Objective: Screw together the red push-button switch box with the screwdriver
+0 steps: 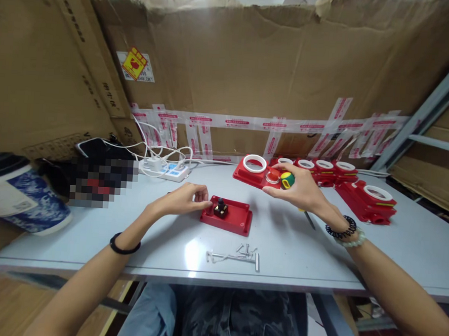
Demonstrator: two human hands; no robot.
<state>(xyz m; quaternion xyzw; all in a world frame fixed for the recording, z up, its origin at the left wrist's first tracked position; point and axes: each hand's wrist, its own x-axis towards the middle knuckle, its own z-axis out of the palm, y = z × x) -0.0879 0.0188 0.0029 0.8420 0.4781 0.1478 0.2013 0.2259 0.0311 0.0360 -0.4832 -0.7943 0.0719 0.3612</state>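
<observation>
My left hand (192,198), fingers curled, is at the left corner of a shallow red cover (238,220) lying hollow side up. Inside the cover sits a small black switch block (221,208) with metal contacts. My right hand (297,186) is closed round a screwdriver with a green and yellow handle (287,180); its shaft points down to the right, below the palm. The fingertips of that hand are beside a red housing (247,175) with a white ring and a red button (272,175). In front of the cover lie a metal T-shaped tool (257,262) and several screws (246,250).
Several more red housings (376,202) with white rings stand at the back right. A power strip (171,171) with white cables lies at the back left, near dark items. A patterned cup (36,202) is at the far left. Cardboard (234,62) walls the table's back.
</observation>
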